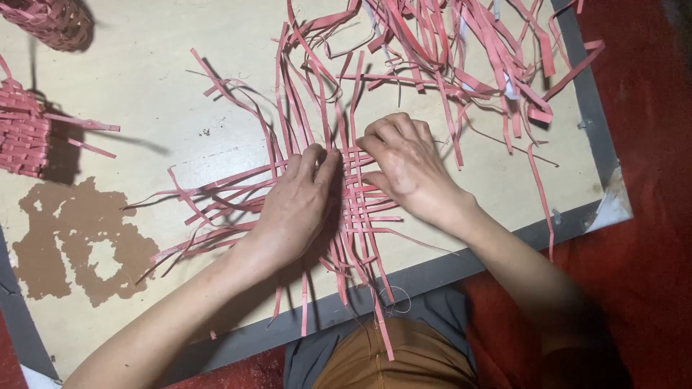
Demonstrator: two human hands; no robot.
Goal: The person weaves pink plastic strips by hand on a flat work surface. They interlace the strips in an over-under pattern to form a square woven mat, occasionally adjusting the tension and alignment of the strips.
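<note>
So both hands are flat down on a half-woven mat of pink strips [357, 198] lying mid-board, near the front edge of the cream board [158, 86]. Left hand [295, 205] presses on the woven patch w/ fingers stretched out, not closed round anything; right hand [407, 169] has fingers curled down, tips pinching or nudging a strip at the weave's top edge, can't tell which tbh. Strips look thin, light & floppy, prob plastic or paper tape, springy enough to curl up at the loose ends, so I'd guess the weave slides apart easily unless pinned. Best hold imo is right at the crossings, not the free tails. Loose pile of strips [468, 50] sits at the far side, two woven pink baskets [25, 133] at the left, both cut off by the frame. Palms hide the weave centre, so how many rows are done isn't visible. Brown patch [72, 245] is worn surface, I think.
</note>
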